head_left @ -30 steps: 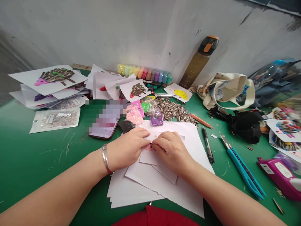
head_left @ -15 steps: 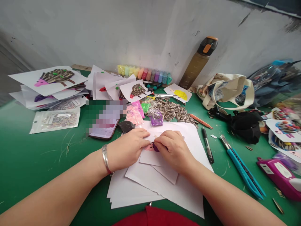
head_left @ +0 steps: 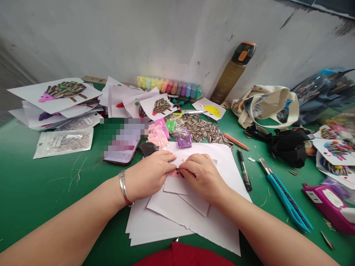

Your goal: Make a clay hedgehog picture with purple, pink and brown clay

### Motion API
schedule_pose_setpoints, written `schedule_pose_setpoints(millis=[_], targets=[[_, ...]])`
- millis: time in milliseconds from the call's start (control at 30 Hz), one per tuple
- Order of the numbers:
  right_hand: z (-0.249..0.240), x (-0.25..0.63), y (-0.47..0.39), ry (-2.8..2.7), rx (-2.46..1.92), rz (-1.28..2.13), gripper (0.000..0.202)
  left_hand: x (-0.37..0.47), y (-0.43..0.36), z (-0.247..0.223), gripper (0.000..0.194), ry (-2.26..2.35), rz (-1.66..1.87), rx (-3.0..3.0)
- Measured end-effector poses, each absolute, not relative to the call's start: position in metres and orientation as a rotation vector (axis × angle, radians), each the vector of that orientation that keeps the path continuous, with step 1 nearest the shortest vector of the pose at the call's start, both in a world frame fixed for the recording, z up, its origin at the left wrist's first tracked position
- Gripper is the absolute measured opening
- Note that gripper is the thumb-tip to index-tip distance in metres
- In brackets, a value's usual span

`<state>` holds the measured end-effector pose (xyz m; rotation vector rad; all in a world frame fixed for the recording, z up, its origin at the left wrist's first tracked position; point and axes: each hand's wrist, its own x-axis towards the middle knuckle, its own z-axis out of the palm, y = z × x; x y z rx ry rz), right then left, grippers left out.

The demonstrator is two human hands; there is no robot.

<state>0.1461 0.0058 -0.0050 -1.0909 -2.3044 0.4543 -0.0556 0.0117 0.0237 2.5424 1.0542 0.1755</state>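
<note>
Left hand [head_left: 151, 173] lies at centre, fingers extended with thumb apart, on small white paper [head_left: 177, 187]; right hand [head_left: 203, 177] bends its fingers close together there, any hold hidden. Green table [head_left: 55, 192] meets a grey wall [head_left: 124, 37] behind, stretching broad at lower left. Between the hands, mid-frame, the pink clay shape [head_left: 173, 173] shows dark dots.

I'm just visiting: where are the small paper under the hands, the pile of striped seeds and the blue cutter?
Small paper [head_left: 176, 187]: head view, on its bare near part.
Pile of striped seeds [head_left: 203, 130]: head view, on its middle.
Blue cutter [head_left: 288, 202]: head view, on its handle.
</note>
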Motion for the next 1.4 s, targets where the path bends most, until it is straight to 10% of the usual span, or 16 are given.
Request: schedule_pose_setpoints(millis=[1400], targets=[[-0.0059,0.1537,0.0151,-2.325,-1.052,0.425,0.020,-0.0553,0.0108,0.0284,0.032,1.037,0.196,2.534]])
